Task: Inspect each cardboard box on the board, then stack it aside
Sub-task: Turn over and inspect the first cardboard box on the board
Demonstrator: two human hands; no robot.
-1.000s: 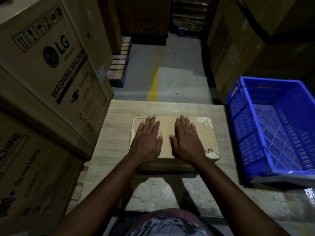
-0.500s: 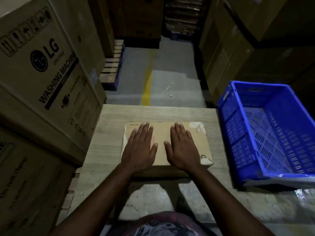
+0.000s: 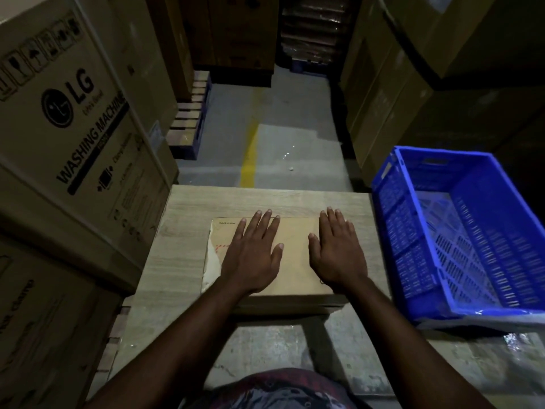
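A flat brown cardboard box (image 3: 295, 261) lies on the pale wooden board (image 3: 188, 225), near its front edge. My left hand (image 3: 253, 255) rests flat on the box's left half with straight, spread fingers. My right hand (image 3: 337, 255) lies flat on the right half, fingertips reaching just past the far edge. Both palms press down on the top face; neither hand curls around anything. The box's right near corner is hidden under my right wrist.
An empty blue plastic crate (image 3: 460, 237) stands right of the board. Large washing machine cartons (image 3: 73, 137) are stacked close on the left, more cartons (image 3: 413, 84) on the right. A grey aisle with a yellow line (image 3: 249, 154) runs ahead; wooden pallets (image 3: 191, 113) sit back left.
My hands have slid apart on the box top, the right one toward the right edge and both a little farther forward. The box stays on the board.
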